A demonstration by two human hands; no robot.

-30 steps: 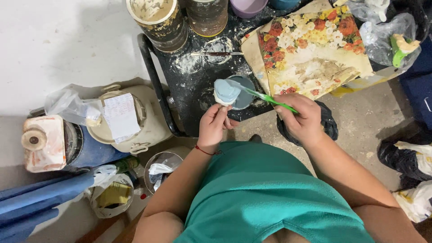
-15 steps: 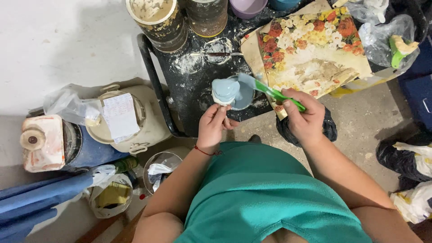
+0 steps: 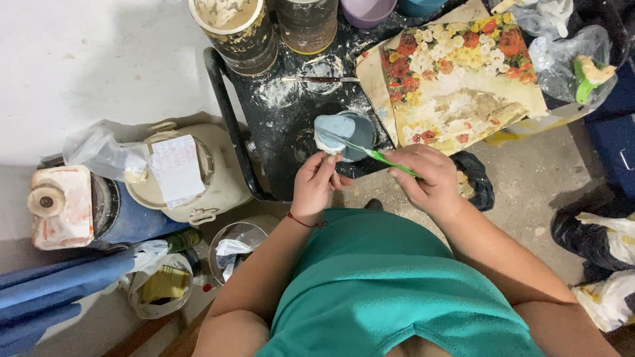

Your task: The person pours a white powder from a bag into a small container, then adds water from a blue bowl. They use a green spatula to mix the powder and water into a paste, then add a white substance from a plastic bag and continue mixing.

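My left hand (image 3: pixel 317 180) pinches a pale blue-grey piece (image 3: pixel 333 131) over the near edge of the black bench (image 3: pixel 278 125). A green-handled brush (image 3: pixel 370 153) touches it; my right hand (image 3: pixel 430 182) is closed around the handle. Floral board (image 3: pixel 456 79) lies beyond, toward the bench's right edge.
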